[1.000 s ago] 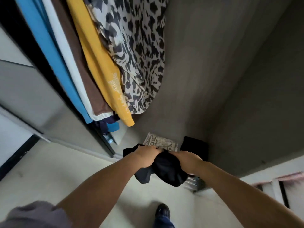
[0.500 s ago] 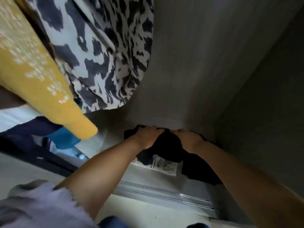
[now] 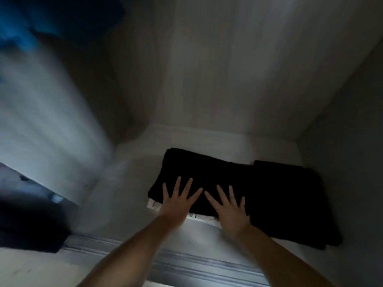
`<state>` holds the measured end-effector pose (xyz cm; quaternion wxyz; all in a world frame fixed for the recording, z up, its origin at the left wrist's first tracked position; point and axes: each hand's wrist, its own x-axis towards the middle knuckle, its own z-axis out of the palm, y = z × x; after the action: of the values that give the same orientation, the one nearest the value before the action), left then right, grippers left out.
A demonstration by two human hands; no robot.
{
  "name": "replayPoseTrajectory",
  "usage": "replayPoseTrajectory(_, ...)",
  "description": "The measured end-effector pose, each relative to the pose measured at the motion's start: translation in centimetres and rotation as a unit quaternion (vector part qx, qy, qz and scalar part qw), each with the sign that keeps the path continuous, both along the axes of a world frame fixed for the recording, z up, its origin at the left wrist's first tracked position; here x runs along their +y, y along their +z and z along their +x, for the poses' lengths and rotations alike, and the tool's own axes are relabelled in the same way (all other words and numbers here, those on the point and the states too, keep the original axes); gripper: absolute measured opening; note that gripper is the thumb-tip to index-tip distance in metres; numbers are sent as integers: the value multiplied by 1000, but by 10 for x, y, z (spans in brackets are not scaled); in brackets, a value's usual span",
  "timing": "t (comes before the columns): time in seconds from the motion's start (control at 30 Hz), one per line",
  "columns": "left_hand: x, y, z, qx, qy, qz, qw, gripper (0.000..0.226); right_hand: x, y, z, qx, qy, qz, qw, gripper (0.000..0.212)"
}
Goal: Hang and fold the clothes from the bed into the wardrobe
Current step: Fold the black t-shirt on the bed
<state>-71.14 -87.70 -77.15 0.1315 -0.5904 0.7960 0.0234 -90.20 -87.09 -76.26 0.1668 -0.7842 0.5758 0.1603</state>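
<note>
A folded black garment (image 3: 199, 170) lies flat on the wardrobe floor (image 3: 128, 183), on top of a pale printed piece whose edge (image 3: 152, 204) peeks out at the front. My left hand (image 3: 178, 199) presses on its front left part with fingers spread straight. My right hand (image 3: 228, 206) presses flat beside it, fingers also spread. A second folded black garment (image 3: 290, 199) lies right next to it, against the right wall.
The wardrobe's grey back wall (image 3: 207, 69) and right side wall (image 3: 352, 141) close in the space. A metal sliding-door track (image 3: 186, 264) runs along the front edge. Blurred blue hanging clothes (image 3: 31, 23) are at the upper left.
Both hands have lowered the black garment onto the wardrobe floor, let go of their grip and now lie flat on it. The view has dropped lower into the wardrobe.
</note>
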Motion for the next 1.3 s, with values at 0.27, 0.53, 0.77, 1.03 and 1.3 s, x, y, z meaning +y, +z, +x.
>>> replayPoseTrajectory(0.27, 16, 13, 4, 21, 48, 166, 985, 98, 7, 12, 3, 53, 41, 107, 992, 80)
replayPoseTrajectory(0.53, 28, 230, -27, 67, 17, 171, 983, 67, 18, 216, -17, 51, 18, 112, 992, 59)
replayPoseTrajectory(0.77, 30, 451, -64, 127, -7, 46, 991, 46, 38, 434, -41, -8, -66, -34, 997, 39)
replayPoseTrajectory(1.03, 34, 643, -87, 189, -60, 11, 980, 39, 78, 615, -82, -33, -123, -120, 985, 39)
replayPoseTrajectory(1.3, 86, 705, -137, 158, -175, 3, 972, 27, 180, 674, -124, -20, -254, -154, 955, 35)
